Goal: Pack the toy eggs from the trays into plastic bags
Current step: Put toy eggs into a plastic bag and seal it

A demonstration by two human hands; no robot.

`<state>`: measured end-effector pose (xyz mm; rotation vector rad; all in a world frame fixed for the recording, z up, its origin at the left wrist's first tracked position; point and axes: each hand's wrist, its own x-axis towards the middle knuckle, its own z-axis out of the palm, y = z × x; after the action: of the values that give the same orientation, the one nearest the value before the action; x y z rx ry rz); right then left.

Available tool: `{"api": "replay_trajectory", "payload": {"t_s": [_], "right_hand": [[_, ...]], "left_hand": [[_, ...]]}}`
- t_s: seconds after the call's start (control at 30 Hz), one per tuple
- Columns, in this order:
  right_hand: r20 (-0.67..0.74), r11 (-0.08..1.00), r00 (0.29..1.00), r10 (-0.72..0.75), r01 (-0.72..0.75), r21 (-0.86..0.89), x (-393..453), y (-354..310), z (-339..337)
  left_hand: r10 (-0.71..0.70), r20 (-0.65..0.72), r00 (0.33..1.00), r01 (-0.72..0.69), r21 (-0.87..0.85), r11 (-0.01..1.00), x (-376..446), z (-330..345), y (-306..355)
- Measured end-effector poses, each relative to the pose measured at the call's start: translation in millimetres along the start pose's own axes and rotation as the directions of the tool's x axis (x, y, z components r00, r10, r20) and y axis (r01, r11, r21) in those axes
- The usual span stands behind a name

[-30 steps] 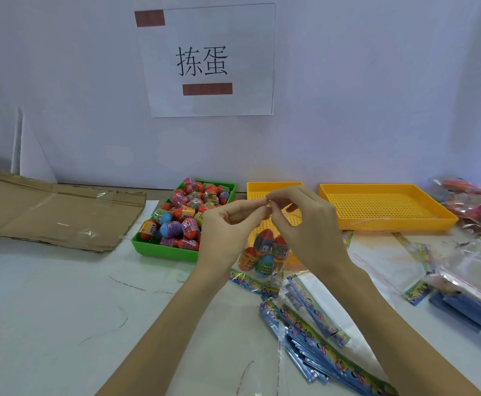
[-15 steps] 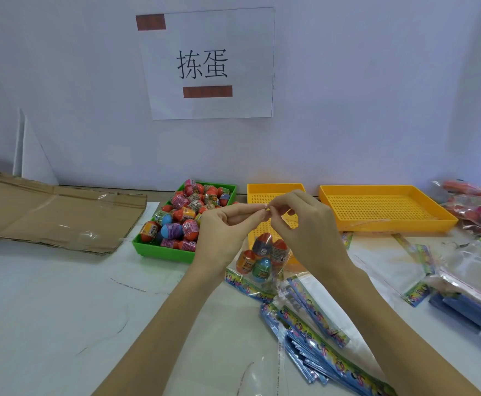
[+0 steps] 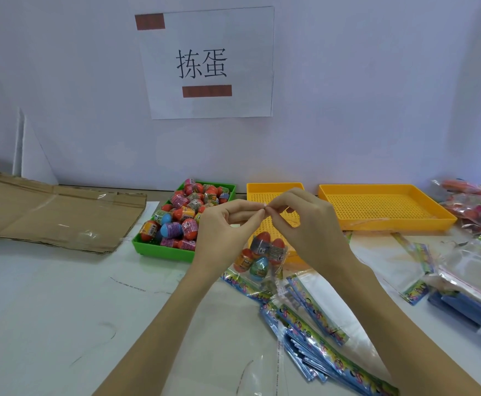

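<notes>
Glossy plastic is seen on the green tray, crinkled clear film on the bag, and matt corrugated cardboard beside them.

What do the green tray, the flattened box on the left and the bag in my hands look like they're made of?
Green tray: likely moulded plastic, with a smooth, even, slightly shiny rim. Flattened box: brown corrugated cardboard, matte, with glossy clear tape strips. Bag, pinched at its top by both hands: thin clear plastic film; the eggs show through.

Three trays stand at the far side of the desk: one green tray heaped with toy eggs, too many to count, and two yellow trays. One filled bag holds four eggs. One paper sign hangs behind. Two hands meet.
</notes>
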<state>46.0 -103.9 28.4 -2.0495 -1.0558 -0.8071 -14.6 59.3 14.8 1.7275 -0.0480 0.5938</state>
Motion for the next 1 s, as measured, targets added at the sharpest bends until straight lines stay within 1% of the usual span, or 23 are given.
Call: {"api": "replay_trajectory", "payload": {"t_s": [0.13,0.23,0.33,0.43,0.5,0.57,0.6,0.7,0.8,0.87,0.93,0.97,1.0], "right_hand": [[-0.047,0.998,0.997,0.063,-0.062,0.019,-1,-3,2],[-0.056,0.993,0.992,0.114,-0.112,0.048,0,-2,3],[-0.092,0.979,0.976,0.199,-0.194,0.063,2,10,-1],[-0.187,0.935,0.916,0.356,-0.35,0.065,5,44,-17],[-0.23,0.894,0.869,0.437,-0.447,0.01,2,70,-28],[-0.236,0.859,0.842,0.485,-0.51,-0.055,-6,89,-35],[-0.211,0.849,0.841,0.498,-0.523,-0.079,-10,96,-37],[-0.04,0.839,0.849,0.527,-0.527,-0.134,-16,105,-34],[0.035,0.843,0.848,0.53,-0.521,-0.133,-15,103,-29],[0.081,0.857,0.853,0.515,-0.514,-0.041,-15,100,-26],[0.133,0.834,0.84,0.526,-0.54,0.112,-14,98,-23],[0.139,0.824,0.836,0.531,-0.548,0.148,-14,97,-21],[0.129,0.832,0.843,0.523,-0.537,0.137,-14,97,-17]], "left_hand": [[0.019,-0.007,1.0,-0.018,0.027,0.999,0,-1,0],[0.015,-0.003,1.0,-0.015,0.027,1.0,0,-1,1],[-0.03,-0.066,0.997,0.031,0.018,0.999,3,-5,0],[-0.117,-0.176,0.977,0.105,-0.078,0.991,10,-18,-2],[-0.184,-0.231,0.955,0.141,-0.191,0.971,13,-25,-2],[-0.234,-0.28,0.931,0.16,-0.265,0.951,14,-29,-3],[-0.25,-0.296,0.922,0.166,-0.282,0.945,14,-30,-3],[-0.274,-0.306,0.911,0.188,-0.284,0.94,14,-30,-5],[-0.278,-0.289,0.916,0.201,-0.269,0.942,13,-28,-4],[-0.276,-0.28,0.919,0.205,-0.256,0.945,13,-27,-4],[-0.274,-0.271,0.923,0.206,-0.254,0.945,13,-27,-3],[-0.274,-0.269,0.924,0.206,-0.254,0.945,13,-27,-3],[-0.277,-0.271,0.922,0.211,-0.247,0.946,12,-26,-2]]}}
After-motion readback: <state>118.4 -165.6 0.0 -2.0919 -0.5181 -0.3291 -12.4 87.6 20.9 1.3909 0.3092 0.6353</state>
